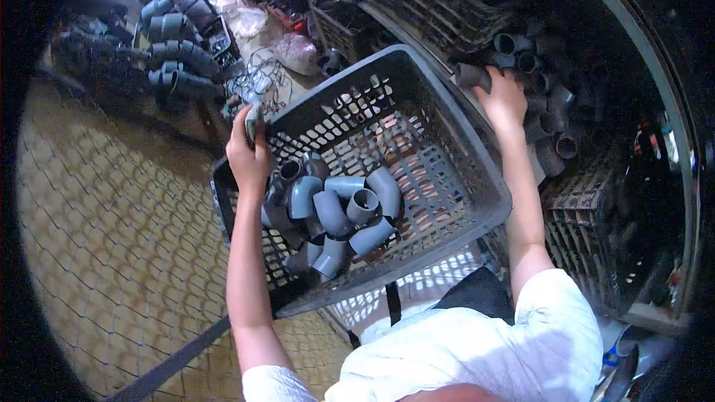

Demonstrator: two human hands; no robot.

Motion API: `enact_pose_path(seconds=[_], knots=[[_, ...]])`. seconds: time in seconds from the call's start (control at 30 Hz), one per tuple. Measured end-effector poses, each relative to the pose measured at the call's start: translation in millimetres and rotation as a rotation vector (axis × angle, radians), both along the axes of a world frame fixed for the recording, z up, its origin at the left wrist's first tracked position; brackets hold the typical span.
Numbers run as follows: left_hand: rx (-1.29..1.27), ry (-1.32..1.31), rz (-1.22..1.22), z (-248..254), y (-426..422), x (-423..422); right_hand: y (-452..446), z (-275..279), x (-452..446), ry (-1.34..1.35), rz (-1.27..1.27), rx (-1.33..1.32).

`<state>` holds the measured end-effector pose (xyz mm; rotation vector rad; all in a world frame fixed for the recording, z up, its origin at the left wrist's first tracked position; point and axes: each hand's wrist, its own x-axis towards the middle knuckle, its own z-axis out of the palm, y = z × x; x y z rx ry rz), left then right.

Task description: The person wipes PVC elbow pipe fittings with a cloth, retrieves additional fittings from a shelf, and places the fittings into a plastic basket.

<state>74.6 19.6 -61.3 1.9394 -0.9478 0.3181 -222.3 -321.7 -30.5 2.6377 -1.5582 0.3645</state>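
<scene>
Head view.

Item: black slotted plastic crate (488, 182), one, set before your torso, mouth up, between your two arms. What bears its weight is not clear; neither hand appears to carry it, which leaves both free for handling.

Contents: grey pipe elbows (333, 214), about a dozen, loose and jumbled, lying at assorted angles. They are bunched toward your left and the near side, the far right floor showing bare slots. A slant of the crate may account for this, though you cannot confirm it here.

Left hand (248, 155): above the crate's left rim, fingers curled closed around a small grey-green piece (254, 123), held upright. Its type cannot be told; the fingers hide much of it.

Right hand (506, 99): just beyond the crate's right rim, thumb and fingers bent partway round a dark grey pipe fitting (470, 76). The grip at its end seems chosen because that end faces you.

Right stock: heaped dark pipe fittings (546, 120), beside that hand, within easy reach, above stacked slatted crates (575, 207).

Left stock: grey pipe fittings (175, 50), grouped well apart from the crate.

Far side: clear plastic bags (296, 53) and tangled wire (266, 80), beyond the far rim.
</scene>
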Motion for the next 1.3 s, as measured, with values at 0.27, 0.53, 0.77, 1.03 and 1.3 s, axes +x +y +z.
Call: enact_pose_path(seconds=[0.27, 0.53, 0.77, 1.03, 1.3], knots=[[0.164, 0.111, 0.103, -20.7, -3.6, 21.2, -14.3, 7.1, -14.5, 0.056, 0.0, -0.027], [0.134, 0.117, 0.102, -20.0, -5.8, 16.9, -2.3, 22.2, -11.4, 0.173, -0.09, -0.001], [0.129, 0.109, 0.088, -26.0, -9.6, 22.6, 2.0, 57.7, -2.6, 0.153, 0.019, -0.018], [0.179, 0.06, 0.102, -30.6, -13.2, 28.1, 64.5, 164.8, 63.4, -0.431, 1.103, 0.557], [0.182, 0.119, 0.099, -14.8, -8.4, 23.7, 173.3, 77.8, 168.7, 0.862, 1.266, 0.39]])
